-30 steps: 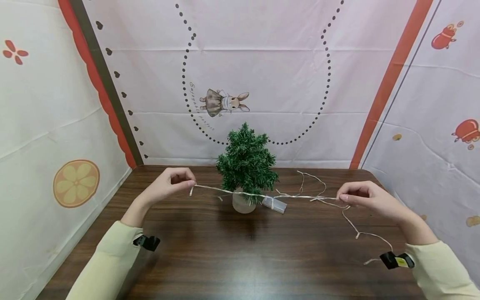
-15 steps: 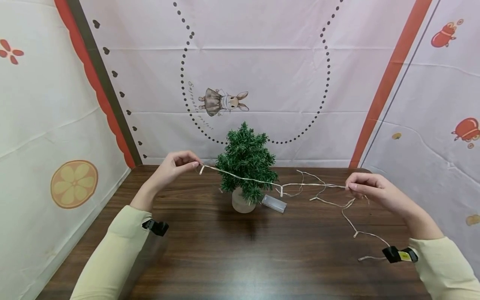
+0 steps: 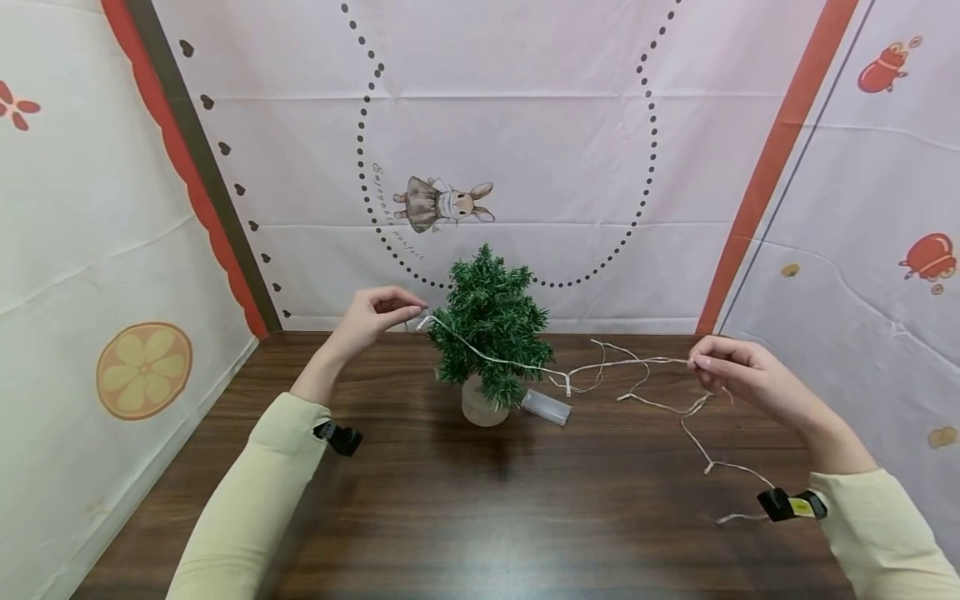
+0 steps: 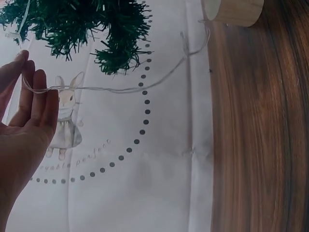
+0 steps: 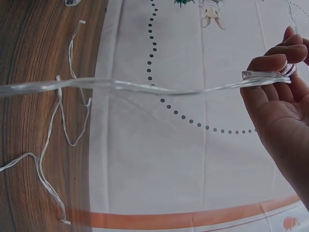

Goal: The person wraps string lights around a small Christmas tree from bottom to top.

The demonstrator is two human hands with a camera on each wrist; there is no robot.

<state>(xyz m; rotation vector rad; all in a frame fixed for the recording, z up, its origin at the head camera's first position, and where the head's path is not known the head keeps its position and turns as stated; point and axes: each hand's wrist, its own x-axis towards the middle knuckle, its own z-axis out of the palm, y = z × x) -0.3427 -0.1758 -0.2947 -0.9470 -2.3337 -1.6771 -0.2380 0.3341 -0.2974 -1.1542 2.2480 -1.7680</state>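
Observation:
A small green artificial Christmas tree (image 3: 489,321) stands upright on a pale round base (image 3: 483,403). In front of it a clear-wired string light (image 3: 517,363) hangs slack between the hands. Near the tree's left side the left hand (image 3: 372,318) pinches one part of the wire between thumb and fingertip. A strand also runs from that hand toward the base in the left wrist view. The right hand (image 3: 738,371) pinches the wire at the right, with a bulb beside its fingers in the right wrist view. A clear battery box (image 3: 547,407) lies right of the base.
Loose wire (image 3: 693,446) trails across the right side of the brown wooden table (image 3: 480,517). A printed cloth (image 3: 525,150) with a rabbit hangs behind the table, with more cloth on both sides.
The left hand has risen and moved right to the tree, carrying its end of the string light. The right hand has shifted slightly up and right. The wire between them has lifted and slackened.

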